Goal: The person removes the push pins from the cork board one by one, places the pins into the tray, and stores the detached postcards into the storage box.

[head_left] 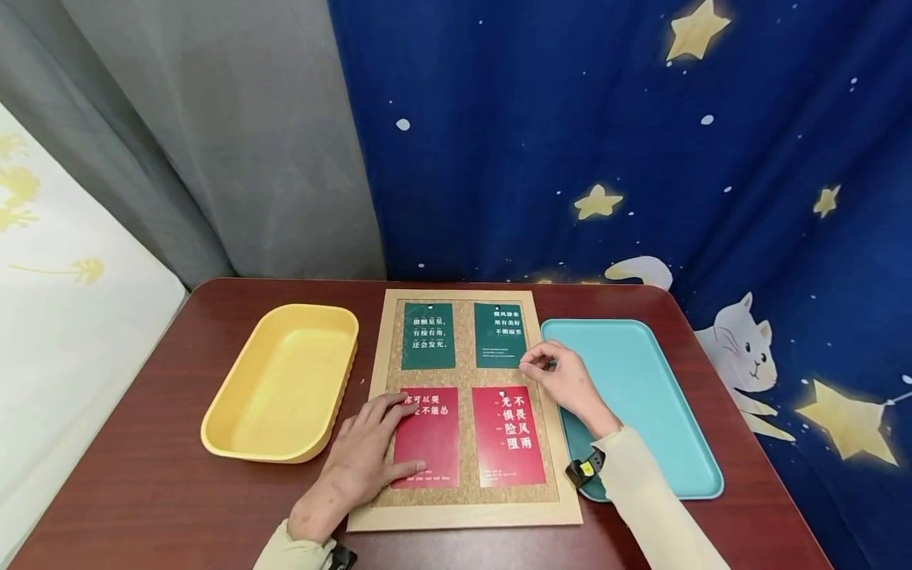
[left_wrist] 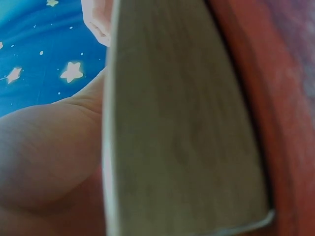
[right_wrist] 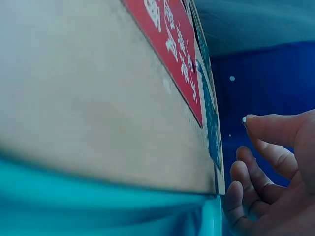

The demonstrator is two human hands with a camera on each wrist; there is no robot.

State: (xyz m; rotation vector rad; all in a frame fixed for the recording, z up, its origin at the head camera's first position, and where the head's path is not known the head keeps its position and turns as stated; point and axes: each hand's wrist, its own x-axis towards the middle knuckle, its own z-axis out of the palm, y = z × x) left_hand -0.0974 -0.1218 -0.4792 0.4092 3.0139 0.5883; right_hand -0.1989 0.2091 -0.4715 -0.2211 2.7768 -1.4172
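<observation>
A wood-framed cork board (head_left: 465, 443) lies on the table with two green cards above and two red cards below. My left hand (head_left: 363, 451) rests with its fingers spread on the lower-left red card (head_left: 438, 443). Thumb and forefinger of my right hand (head_left: 563, 378) pinch a small silvery pushpin (right_wrist: 244, 121) above the board's right side; most of it is hidden. Pins show at the tops of the left green card (head_left: 427, 356), the right green card (head_left: 492, 336) and the lower-right red card (head_left: 492, 459).
To the left of the board stands a yellow tray (head_left: 278, 396). A turquoise tray (head_left: 655, 427) lies at the right, close against the board's frame and under my right forearm. Curtains (head_left: 499, 158) hang behind the table's far edge.
</observation>
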